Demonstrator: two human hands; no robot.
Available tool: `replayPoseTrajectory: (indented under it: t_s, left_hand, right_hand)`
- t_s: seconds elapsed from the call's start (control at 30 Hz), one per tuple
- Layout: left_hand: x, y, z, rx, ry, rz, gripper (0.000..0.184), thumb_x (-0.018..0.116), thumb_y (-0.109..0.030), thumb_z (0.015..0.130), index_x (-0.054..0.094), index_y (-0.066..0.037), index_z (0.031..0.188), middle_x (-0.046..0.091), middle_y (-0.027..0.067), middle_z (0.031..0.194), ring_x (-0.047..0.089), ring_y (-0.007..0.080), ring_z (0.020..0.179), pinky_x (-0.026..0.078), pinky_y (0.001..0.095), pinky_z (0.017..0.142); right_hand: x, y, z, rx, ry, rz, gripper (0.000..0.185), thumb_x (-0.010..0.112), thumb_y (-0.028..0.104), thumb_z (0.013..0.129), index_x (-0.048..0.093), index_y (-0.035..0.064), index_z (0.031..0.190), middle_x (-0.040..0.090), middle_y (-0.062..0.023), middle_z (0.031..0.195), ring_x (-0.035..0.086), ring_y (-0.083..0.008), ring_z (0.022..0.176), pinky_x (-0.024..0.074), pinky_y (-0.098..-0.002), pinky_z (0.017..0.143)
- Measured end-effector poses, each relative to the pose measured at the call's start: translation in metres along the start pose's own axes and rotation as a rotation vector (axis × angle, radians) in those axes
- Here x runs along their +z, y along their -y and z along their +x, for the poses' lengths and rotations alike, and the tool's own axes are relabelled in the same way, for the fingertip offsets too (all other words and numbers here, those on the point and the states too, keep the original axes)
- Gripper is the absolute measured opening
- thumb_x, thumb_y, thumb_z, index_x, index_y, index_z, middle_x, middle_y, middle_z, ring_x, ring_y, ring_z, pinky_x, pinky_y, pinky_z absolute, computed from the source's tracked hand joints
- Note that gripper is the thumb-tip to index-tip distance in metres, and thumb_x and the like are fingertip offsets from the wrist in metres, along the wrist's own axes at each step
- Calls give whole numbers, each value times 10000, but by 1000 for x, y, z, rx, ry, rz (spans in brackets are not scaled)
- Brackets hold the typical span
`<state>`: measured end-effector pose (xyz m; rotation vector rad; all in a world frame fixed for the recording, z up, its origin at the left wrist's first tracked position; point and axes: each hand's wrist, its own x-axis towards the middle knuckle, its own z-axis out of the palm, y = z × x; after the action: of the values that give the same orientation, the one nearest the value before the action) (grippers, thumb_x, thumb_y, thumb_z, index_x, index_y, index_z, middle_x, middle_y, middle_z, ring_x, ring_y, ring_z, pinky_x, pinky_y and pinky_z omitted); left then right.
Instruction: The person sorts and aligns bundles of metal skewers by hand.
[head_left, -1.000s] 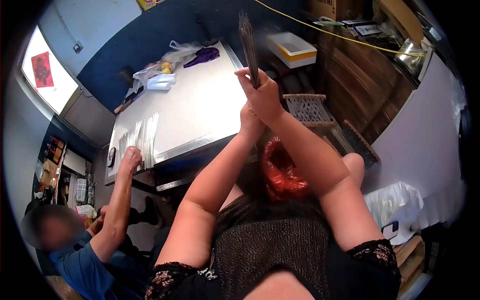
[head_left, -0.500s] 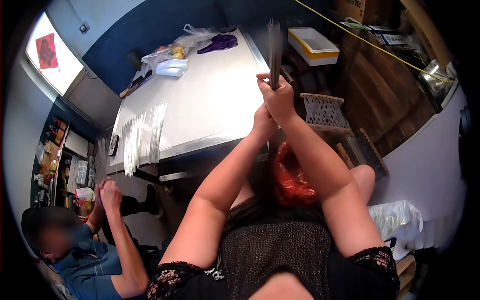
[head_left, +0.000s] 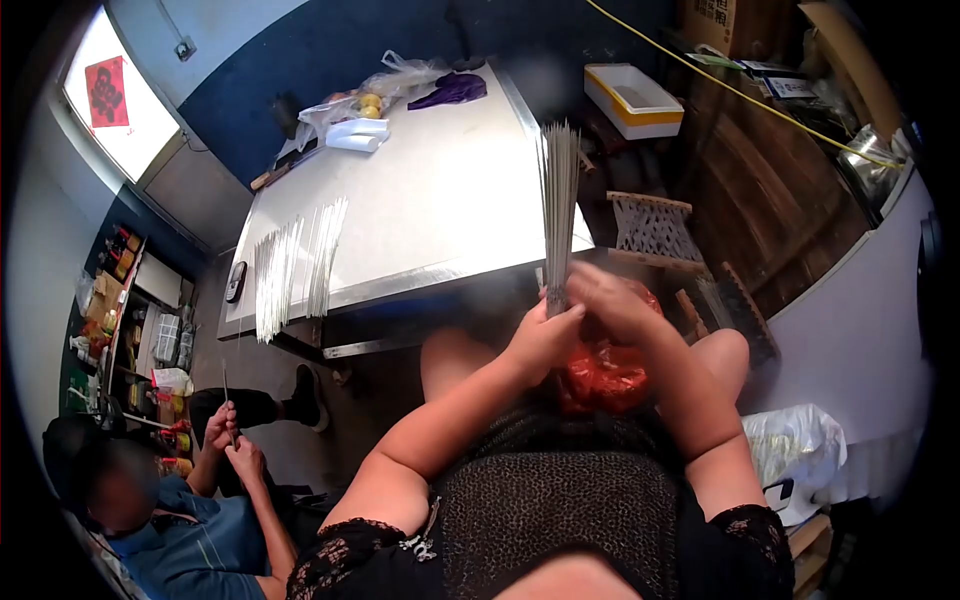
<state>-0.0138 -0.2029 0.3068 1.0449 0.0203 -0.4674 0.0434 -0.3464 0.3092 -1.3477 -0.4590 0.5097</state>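
Note:
My left hand is wrapped round the lower part of a bundle of thin, pale grey rods, which stands nearly upright. The rods fan out slightly at the top. My right hand is just to the right of the bundle's lower part, its fingers stretched out and somewhat blurred by motion. Whether its fingertips touch the rods I cannot tell. Below my hands is a red plastic bag, partly hidden by my right forearm. More thin rods lie in rows along the near left of the white table.
A co-worker sits at lower left, holding a thin rod in both hands. A phone lies at the table's left edge. A purple cloth is at the back. On the right are a white-and-yellow box and a woven stool.
The rod bundle has come down and closer to me. My right hand has left its place around the bundle and moved to the right. The co-worker's hands have lowered.

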Motion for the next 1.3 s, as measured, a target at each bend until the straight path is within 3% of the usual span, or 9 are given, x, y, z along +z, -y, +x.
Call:
replayPoseTrajectory:
  t_s: [0.13,0.2,0.23,0.3,0.4,0.77,0.93,1.1,1.3]
  left_hand:
    - [-9,1,-15,-104,-3,-122,139,546,-244,898,432,-169,870,324,-83,549,281,37,394,209,191,359]
    - [-9,-12,-4,-58,-88,-95,134,572,-250,881,472,-162,895,385,-73,580,310,54,390,233,208,352]
    - [-21,-4,25,291,-77,115,172,583,-281,872,513,-135,812,454,-42,590,380,97,408,284,245,364]
    - [-44,-41,59,-6,-73,279,272,549,-268,882,464,-144,655,417,-26,541,397,119,447,314,263,407]
    - [-53,-66,115,87,-258,204,180,558,-178,855,420,-113,759,360,-33,547,319,92,414,297,263,374]
    - [-61,-79,143,-105,-495,101,124,502,-131,891,444,-109,783,366,-57,568,329,34,439,290,170,366]
    - [-61,-77,144,-111,-528,142,96,487,-118,892,448,-112,804,377,-68,569,325,27,430,288,172,361]
    - [-62,-78,145,-106,-504,95,83,483,-122,894,454,-110,818,384,-65,572,325,27,428,295,174,368]
    - [-57,-78,141,-107,-526,118,100,494,-125,890,456,-115,799,377,-68,563,320,28,426,294,173,373]
  right_hand:
    - [16,-7,-30,-212,-423,-239,577,624,251,855,388,-44,1292,537,-163,1166,533,-197,1048,438,-302,882]
    - [37,27,-39,-374,-311,-405,483,634,219,834,481,-20,1225,573,-167,1120,561,-220,1015,445,-316,878]
    - [49,33,-38,-609,-220,-699,354,634,196,810,583,9,1105,618,-152,1021,587,-269,956,457,-353,850]
    - [90,41,-30,-646,100,-846,214,642,154,787,649,78,986,636,-106,976,575,-286,965,448,-377,848]
    - [158,44,-9,-948,320,-842,374,568,319,833,577,93,1130,577,-102,1141,501,-266,1113,323,-424,1001]
    - [221,100,-37,-902,911,-277,394,525,380,858,636,15,958,629,-165,897,574,-344,894,441,-423,810]
    - [200,105,1,-812,653,-781,420,551,360,842,565,25,589,598,-137,724,582,-304,765,462,-389,650]
    - [215,88,-7,-1227,560,-322,252,633,268,806,539,76,673,515,-58,653,535,-262,675,447,-355,598]
    - [200,82,-15,-1199,433,-495,246,624,245,811,528,80,655,500,-57,638,536,-251,678,432,-343,579]
